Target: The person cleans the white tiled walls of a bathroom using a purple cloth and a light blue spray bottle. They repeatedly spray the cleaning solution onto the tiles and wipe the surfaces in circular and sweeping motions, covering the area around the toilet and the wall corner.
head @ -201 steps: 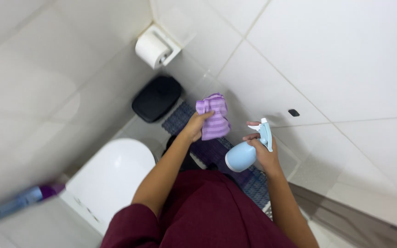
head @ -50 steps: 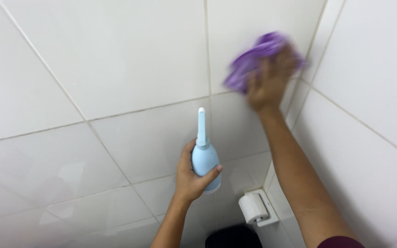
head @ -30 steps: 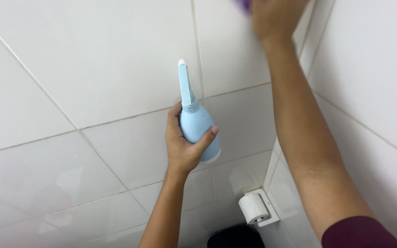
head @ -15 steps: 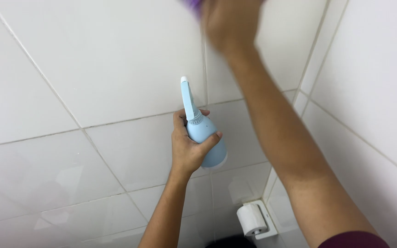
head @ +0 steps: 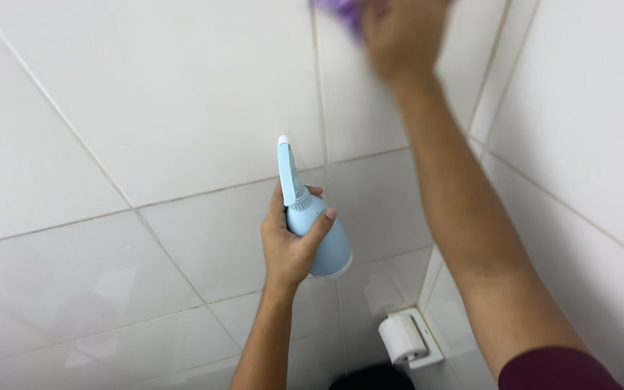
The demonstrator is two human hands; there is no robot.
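White glossy wall tiles (head: 182, 94) with thin grey grout lines fill the view, meeting a second tiled wall at a corner on the right. The person's left hand (head: 290, 242) holds a pale blue plastic spray bottle (head: 312, 224) upright in front of the wall, fingers (head: 321, 222) wrapped closed around its rounded body, the nozzle pointing up. The right hand (head: 402, 32) is raised to the top edge of the view, pressing a purple cloth (head: 341, 11) against the tile; it is blurred, so its grip cannot be told. Low down by the corner, a white toilet paper roll (head: 401, 338) sits in a wall holder.
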